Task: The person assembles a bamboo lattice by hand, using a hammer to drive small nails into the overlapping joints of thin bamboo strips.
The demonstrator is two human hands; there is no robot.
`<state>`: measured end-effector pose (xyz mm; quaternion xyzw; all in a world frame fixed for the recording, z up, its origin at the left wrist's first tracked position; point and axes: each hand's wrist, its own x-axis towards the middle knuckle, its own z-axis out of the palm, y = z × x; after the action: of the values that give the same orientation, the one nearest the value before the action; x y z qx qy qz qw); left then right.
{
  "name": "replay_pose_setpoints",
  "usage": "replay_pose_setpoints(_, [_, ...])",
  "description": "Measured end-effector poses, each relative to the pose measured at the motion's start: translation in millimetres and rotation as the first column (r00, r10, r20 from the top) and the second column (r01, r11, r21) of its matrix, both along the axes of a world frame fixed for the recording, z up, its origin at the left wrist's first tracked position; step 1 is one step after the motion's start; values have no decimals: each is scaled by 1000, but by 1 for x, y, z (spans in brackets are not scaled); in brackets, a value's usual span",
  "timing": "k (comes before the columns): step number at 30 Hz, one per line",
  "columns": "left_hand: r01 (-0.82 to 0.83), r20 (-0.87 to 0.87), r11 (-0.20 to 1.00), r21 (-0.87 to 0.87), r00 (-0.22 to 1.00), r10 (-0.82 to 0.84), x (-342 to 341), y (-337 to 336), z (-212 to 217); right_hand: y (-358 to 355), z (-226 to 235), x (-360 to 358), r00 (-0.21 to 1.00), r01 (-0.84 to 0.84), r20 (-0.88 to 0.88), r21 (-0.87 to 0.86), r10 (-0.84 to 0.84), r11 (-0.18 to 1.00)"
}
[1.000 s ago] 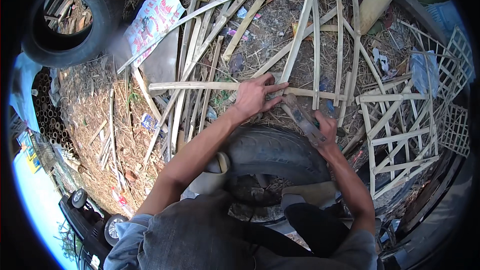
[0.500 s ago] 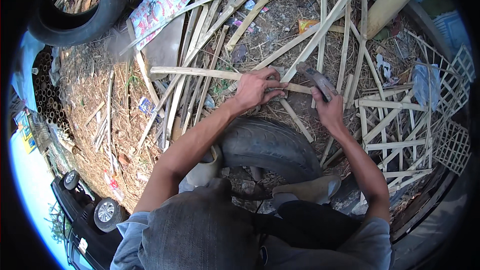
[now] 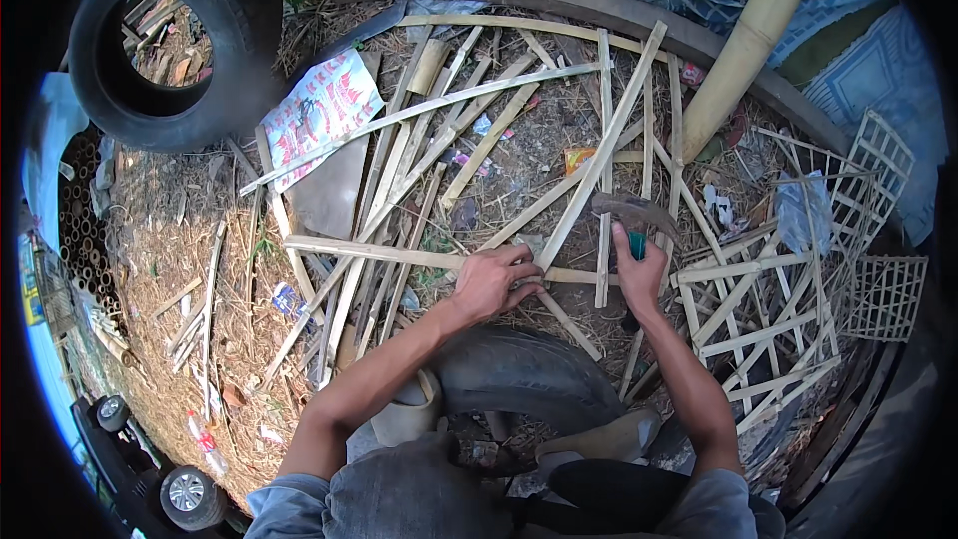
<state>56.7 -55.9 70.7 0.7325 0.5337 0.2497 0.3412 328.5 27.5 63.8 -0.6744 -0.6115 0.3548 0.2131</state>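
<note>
Just beyond the worn black rubber tyre lying on the ground [image 3: 529,374] before the person, a long, flat, pale bamboo strip [image 3: 374,252] runs crosswise, spanning past the tyre's left side. The bare left hand [image 3: 496,281] is above the tyre's far edge, its fingers bent over this strip; whether it clasps the strip or only presses on it cannot be told. A long, straight, pale diagonal bamboo strip [image 3: 606,150] has its near end at the left hand's fingertips and slants away from the tyre, up and to the right. Right of the tyre's far edge, the bare right hand [image 3: 642,274] is closed firmly around the dark green handle of a curved, brown-bladed tool [image 3: 654,215], its blade held apart from the crosswise strip. Farther right of the tyre lies an irregular lattice of pale bamboo strips [image 3: 743,269], with a translucent bluish plastic bag [image 3: 804,215] on its far part. Well beyond the tyre to the left are a white sheet with red print [image 3: 319,120] and a large black upright tyre [image 3: 244,40].
</note>
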Motion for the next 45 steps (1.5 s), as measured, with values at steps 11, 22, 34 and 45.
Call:
replay_pose_setpoints(11, [-29, 1, 998, 59, 1000, 29, -19, -21, 45, 73, -45, 123, 925, 381, 157, -388, -347, 839])
replay_pose_setpoints(22, [-66, 163, 998, -4, 984, 66, -23, -73, 112, 5, 114, 80, 802, 586, -80, -88, -592, 806])
replay_pose_setpoints(34, [-532, 172, 775, 342, 846, 505, -107, -137, 137, 71, 231, -156, 962, 220, -191, 124, -194, 968])
replay_pose_setpoints(45, [-947, 133, 133, 294, 179, 975, -194, -290, 164, -11, 229, -536, 707, -651, -352, 13, 613, 759])
